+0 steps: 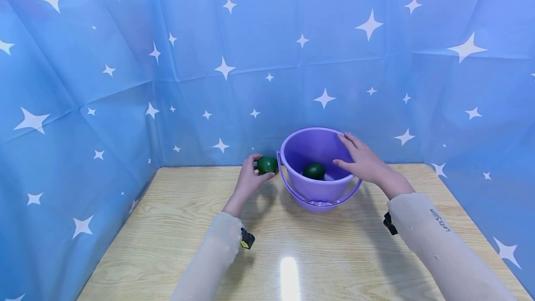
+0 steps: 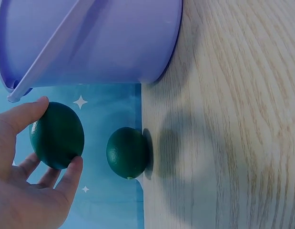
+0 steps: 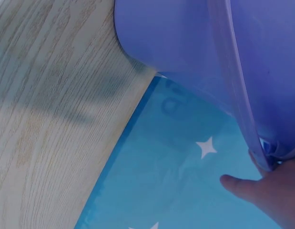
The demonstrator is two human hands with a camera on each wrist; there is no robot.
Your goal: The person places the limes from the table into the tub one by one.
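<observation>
With fingertips and thumb, my left hand (image 1: 248, 178) pinches a smooth dark green oval fruit (image 2: 56, 135), just left of a purple bucket (image 1: 319, 193). Beyond it, at the table's back edge, another green fruit (image 2: 127, 152) shows in the left wrist view, a small pale nub on its end. One more green fruit (image 1: 313, 171) lies inside the bucket. Over the bucket's right rim rests my right hand (image 1: 362, 159), its fingers spread and fairly straight. In the right wrist view one finger (image 3: 238, 186) points out past the rim, beside where the handle joins.
The purple handle (image 1: 288, 188) hangs down across the bucket's front. A light wood table (image 1: 188, 226) runs back to a blue curtain (image 1: 251, 92) with white stars, which also rises along both sides. Both sleeves carry a black wrist strap (image 1: 247, 238).
</observation>
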